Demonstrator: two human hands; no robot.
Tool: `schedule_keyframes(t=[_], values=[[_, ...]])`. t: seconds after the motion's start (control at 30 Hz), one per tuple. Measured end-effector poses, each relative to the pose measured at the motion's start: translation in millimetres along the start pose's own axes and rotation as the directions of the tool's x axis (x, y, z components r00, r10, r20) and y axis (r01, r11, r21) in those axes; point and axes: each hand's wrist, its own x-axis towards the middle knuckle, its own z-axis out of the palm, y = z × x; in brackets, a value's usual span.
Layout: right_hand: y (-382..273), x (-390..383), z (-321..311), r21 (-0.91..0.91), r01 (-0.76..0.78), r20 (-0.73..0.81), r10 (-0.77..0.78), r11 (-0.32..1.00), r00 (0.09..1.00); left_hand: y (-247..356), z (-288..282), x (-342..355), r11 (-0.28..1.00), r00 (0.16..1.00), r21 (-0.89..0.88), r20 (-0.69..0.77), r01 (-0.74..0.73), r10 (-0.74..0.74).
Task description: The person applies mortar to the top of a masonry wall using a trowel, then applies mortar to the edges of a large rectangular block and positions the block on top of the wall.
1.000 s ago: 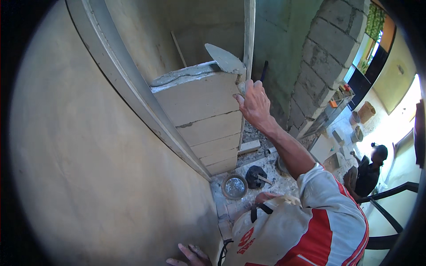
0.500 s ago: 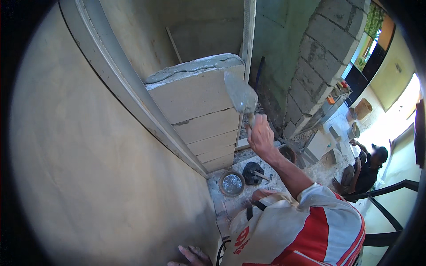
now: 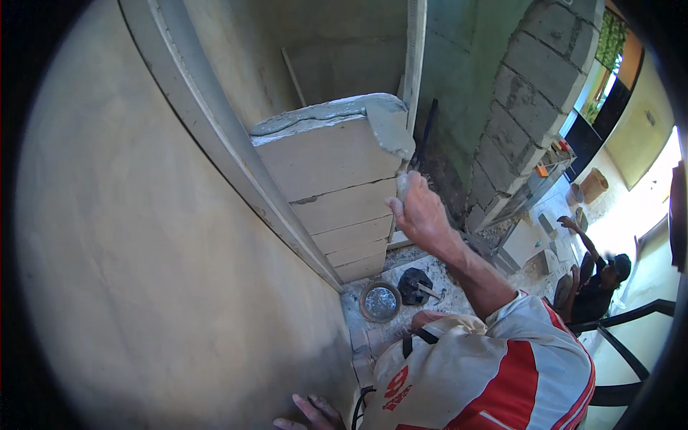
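My right hand (image 3: 426, 215) is closed round the handle of a trowel (image 3: 391, 130), whose blade is smeared with grey mortar. The blade rests at the right end of a wet mortar strip (image 3: 315, 115), which runs along the top of a low wall of pale blocks (image 3: 330, 163). That low wall stands between a metal-edged door frame (image 3: 208, 118) and a pale upright post (image 3: 414, 61). At the bottom edge, my left hand (image 3: 314, 413) is partly in view beside the plastered wall (image 3: 165, 287), fingers apart and holding nothing; whether it touches the wall I cannot tell.
On the floor below are a round bowl (image 3: 380, 302) and a black bundle (image 3: 414, 287) with a handled tool on it. A rough grey block wall (image 3: 512, 107) rises at the right. Another person (image 3: 595, 287) sits farther right near loose blocks and buckets (image 3: 593, 185).
The trowel blade has turned and come down onto the mortar's right end. My right hand has shifted slightly, and the view has moved a little. The other person has raised an arm.
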Motion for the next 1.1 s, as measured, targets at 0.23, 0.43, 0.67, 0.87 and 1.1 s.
schedule_keyframes(t=[0.23,0.43,0.67,0.87,1.1], values=[[-41.1,8.4,42.4,0.061,0.060,0.065,-0.064,0.996,0.996,2.9,5.2,1.8,0.997,0.997,-0.059,-0.067,0.042,-0.046],[-59.5,17.2,50.3,-0.097,0.130,0.132,-0.116,0.987,0.984,1.8,5.1,-0.4,0.998,0.998,-0.061,-0.062,0.017,-0.021],[-44.7,-11.6,44.1,0.013,0.209,0.177,-0.208,0.978,0.962,5.0,3.8,-3.6,0.997,0.998,-0.054,-0.007,0.064,-0.064],[-52.8,23.8,42.9,0.063,0.253,0.108,-0.259,0.965,0.960,6.3,8.0,-4.2,0.993,0.998,-0.100,0.002,0.062,-0.062],[-91.0,37.9,57.7,0.003,0.268,0.156,-0.265,0.963,0.951,2.6,2.2,3.5,0.992,0.998,-0.118,-0.050,0.037,-0.043]])
